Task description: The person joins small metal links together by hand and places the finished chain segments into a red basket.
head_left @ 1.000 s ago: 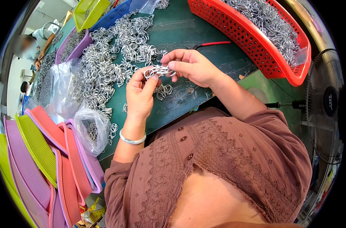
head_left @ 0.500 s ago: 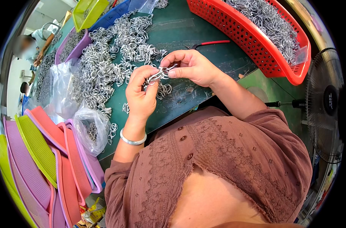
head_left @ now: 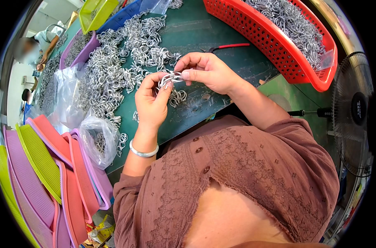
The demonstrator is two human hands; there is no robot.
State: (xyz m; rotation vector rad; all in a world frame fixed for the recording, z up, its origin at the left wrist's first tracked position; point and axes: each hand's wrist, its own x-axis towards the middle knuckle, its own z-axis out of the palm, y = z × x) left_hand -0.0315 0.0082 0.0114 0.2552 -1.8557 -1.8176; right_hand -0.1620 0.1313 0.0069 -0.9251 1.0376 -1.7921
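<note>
Between my two hands, above the near edge of the green table, is a small bunch of silver metal rings (head_left: 169, 79). My left hand (head_left: 152, 97) is closed on the bunch, thumb and forefinger gripping it. The thumb and fingers of my right hand (head_left: 204, 73) pinch the bunch's right end. Exactly how the rings join is too small to make out. Just below my hands lie a few loose rings (head_left: 178, 98). Beyond them a large heap of similar rings (head_left: 107, 68) spreads over the table to the left and far side.
A red basket (head_left: 274, 51) full of rings stands at right, near a fan (head_left: 355, 113). Red-handled pliers (head_left: 233, 46) lie beyond my hands. Stacked baskets (head_left: 41, 167) and plastic bags (head_left: 99, 140) are at left. Another person (head_left: 43, 45) works at the far left.
The bunch of rings has turned and sits more compactly between my fingers. My left hand has shifted slightly left; my right fingers have closed in on the bunch's end.
</note>
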